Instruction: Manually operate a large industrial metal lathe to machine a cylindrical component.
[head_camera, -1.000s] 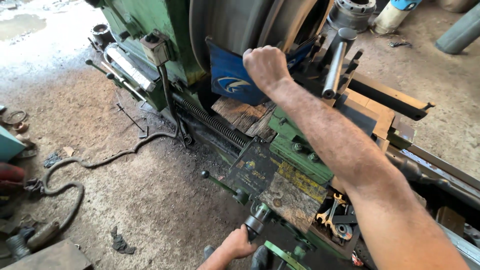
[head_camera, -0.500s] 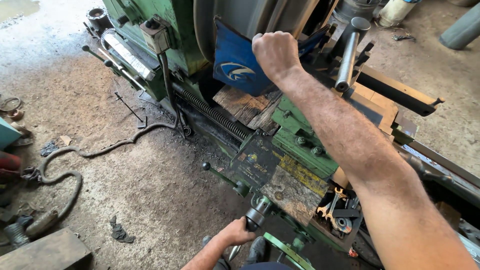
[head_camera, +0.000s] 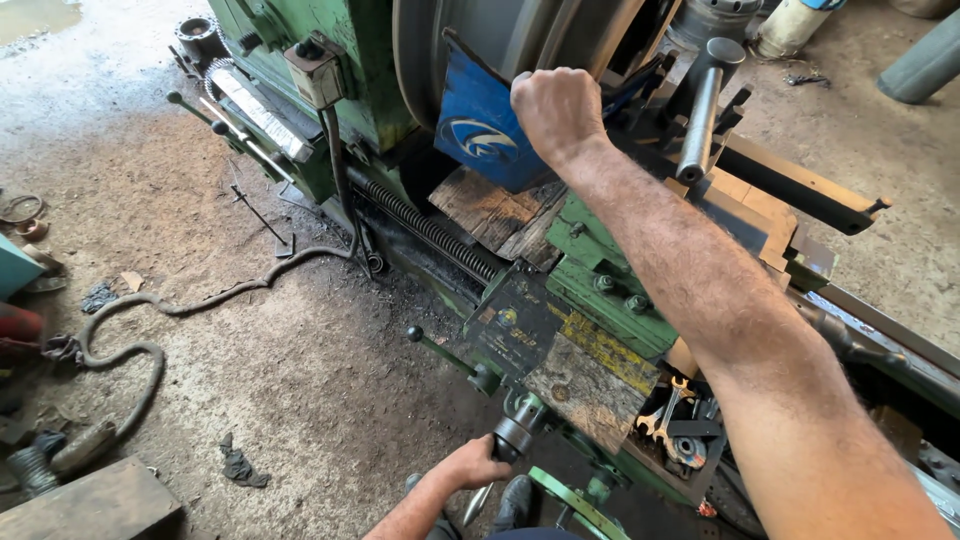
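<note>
I stand at a green lathe (head_camera: 600, 285). My right hand (head_camera: 555, 105) is clenched in a fist at the upper right corner of a blue plate (head_camera: 480, 135), just in front of the big grey chuck (head_camera: 500, 30). What lies inside the fist is hidden. Low in the view, my left hand (head_camera: 475, 465) is wrapped around the metal crank handle (head_camera: 515, 435) on the front of the lathe carriage (head_camera: 520, 325). My right forearm crosses over the carriage.
A long lead screw (head_camera: 430, 232) runs along the lathe front. Wooden boards (head_camera: 500, 210) lie on the bed, spanners (head_camera: 665, 425) in a tray by my arm. A hose (head_camera: 150, 330) snakes over the dirt floor; a wooden block (head_camera: 90, 505) sits bottom left.
Both hands stay where they were, the right fist by the blue plate and the left on the crank handle. The view has shifted a little.
</note>
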